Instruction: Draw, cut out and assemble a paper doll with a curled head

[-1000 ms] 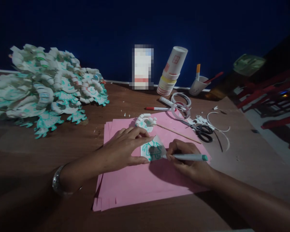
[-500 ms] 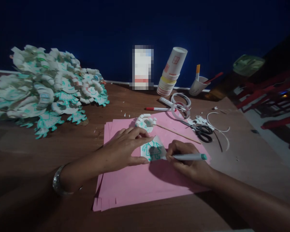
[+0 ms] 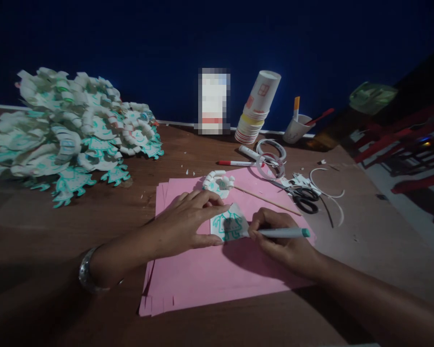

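Just one marker tight in right hand, left hand splayed on one drawing

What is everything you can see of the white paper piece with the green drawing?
The white paper piece is small and angular, bearing a green-outlined dress shape, arms and feet. It lies roughly flat on the pink sheets, partly shaded. The left hand rests finger and thumb at its edges. The right hand holds a marker at its right side; the tip's contact is unclear.

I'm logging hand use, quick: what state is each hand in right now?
Left hand: open, touching the white paper.
Right hand: closed, holding a marker.
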Motion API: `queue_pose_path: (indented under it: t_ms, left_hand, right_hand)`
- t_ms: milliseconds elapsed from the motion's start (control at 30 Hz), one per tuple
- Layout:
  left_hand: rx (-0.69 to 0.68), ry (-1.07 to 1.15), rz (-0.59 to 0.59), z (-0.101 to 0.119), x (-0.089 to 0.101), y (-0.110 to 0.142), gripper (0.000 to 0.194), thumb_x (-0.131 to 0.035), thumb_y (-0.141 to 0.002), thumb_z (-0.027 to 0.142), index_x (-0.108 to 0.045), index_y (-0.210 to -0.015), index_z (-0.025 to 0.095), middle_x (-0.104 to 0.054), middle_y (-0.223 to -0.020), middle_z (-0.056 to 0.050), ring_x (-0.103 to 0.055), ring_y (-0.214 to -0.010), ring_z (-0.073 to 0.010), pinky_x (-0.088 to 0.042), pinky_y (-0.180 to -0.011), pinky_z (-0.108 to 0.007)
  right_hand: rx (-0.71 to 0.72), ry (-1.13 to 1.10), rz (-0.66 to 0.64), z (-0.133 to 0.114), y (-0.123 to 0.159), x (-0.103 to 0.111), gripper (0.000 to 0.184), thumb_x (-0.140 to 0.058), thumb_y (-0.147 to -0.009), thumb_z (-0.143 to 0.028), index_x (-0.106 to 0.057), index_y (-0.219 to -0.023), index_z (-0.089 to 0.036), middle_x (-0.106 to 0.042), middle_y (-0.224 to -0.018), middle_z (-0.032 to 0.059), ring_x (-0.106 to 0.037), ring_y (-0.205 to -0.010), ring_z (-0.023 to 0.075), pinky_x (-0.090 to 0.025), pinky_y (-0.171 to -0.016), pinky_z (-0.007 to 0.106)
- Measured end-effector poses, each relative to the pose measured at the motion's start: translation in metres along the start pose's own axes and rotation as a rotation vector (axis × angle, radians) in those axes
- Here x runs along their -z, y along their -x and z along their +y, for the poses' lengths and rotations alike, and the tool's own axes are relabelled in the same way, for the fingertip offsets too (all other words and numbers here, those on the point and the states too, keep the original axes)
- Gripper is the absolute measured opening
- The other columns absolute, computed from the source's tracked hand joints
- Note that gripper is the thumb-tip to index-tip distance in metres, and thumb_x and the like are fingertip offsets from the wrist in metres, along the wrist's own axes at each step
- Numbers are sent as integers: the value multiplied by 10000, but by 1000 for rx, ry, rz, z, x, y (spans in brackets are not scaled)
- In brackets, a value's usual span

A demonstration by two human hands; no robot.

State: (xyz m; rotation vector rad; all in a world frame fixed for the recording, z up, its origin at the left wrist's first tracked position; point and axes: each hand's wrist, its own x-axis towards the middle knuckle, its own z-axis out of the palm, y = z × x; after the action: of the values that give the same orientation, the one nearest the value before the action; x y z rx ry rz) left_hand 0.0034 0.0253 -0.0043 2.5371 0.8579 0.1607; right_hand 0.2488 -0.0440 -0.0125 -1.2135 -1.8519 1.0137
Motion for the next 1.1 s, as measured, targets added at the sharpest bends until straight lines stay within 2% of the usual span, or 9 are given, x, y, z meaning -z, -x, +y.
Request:
queue_pose_path:
  t_ms: [533,767,1100]
  left_hand:
    - [-1,-12,-5,0,0,-1,643,-688,-865,465,-450,-1453,362,-499,-1390,-50,-438,-1277,-287,-359,-1021,-450]
    - [5,-11,-9,1,0,0,654,-694,-862,452,-443,-1458,359,-504,-1387,-53,-442,-1272,-287,-350,-1021,-450]
    - [-5,-12,-4,-1,-1,0,641,-673,-872,477,-440,-1459,364,-504,-1381,-55,-441,-1266,-294,-352,-1013,-450]
  right_hand:
    - [5,9,-31,-1,2,1,90,-604,-800,-118,-560,-763,-188,-604,-689,-9,-518,-600,120,-396,-554,217]
    - [-25,-72,34,1,0,0,172,-584,-903,-248,-545,-748,-183,-563,-667,-8,-473,-583,116,-363,-524,219]
    - [-5,-13,-5,-2,-1,0,80,-595,-841,-134,-573,-777,-177,-601,-692,-10,-512,-603,109,-392,-550,206]
